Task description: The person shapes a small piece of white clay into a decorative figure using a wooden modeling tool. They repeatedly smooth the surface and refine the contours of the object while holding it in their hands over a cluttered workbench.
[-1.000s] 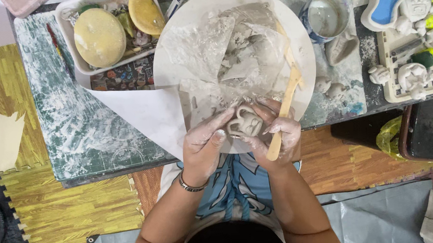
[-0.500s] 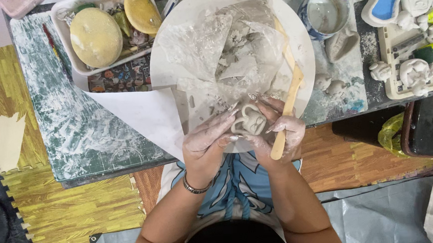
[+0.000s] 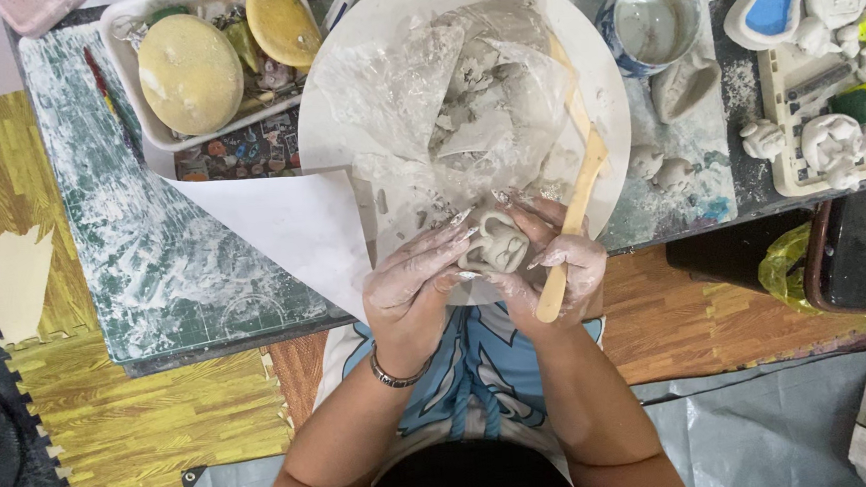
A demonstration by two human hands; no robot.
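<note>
1. Clay piece (image 3: pixel 494 246): small, grey, rounded, with a looped handle-like part; held between both hands at the near edge of the round white board (image 3: pixel 343 88), just above the surface edge.
2. Left hand (image 3: pixel 411 290): clay-smeared, fingers (image 3: pixel 443 243) curled closed against the left side of the clay piece; thumb pressed to it. Metal bracelet (image 3: pixel 398 378) on the wrist.
3. Right hand (image 3: pixel 555 266): clay-smeared, fingers wrapped round the right side of the clay piece, the same hand also gripping a wooden modelling stick (image 3: pixel 576 210) that slants up over the board.
4. Plastic wrap (image 3: pixel 413 84): crumpled, clear, lying on the board with lumps of grey clay (image 3: pixel 503 79).
5. White paper sheet (image 3: pixel 287 227): on the surface, left of the hands, touching the board.
6. Water cup (image 3: pixel 652 19): right of the board, cloudy water inside.
7. White tray (image 3: pixel 128 82): upper left, holding yellow sponges (image 3: pixel 189 58).
8. Green cutting mat (image 3: pixel 123 252): clay-streaked, covering the left part of the surface.
9. Small clay figures (image 3: pixel 827 139): on a chequered tray at far right.
</note>
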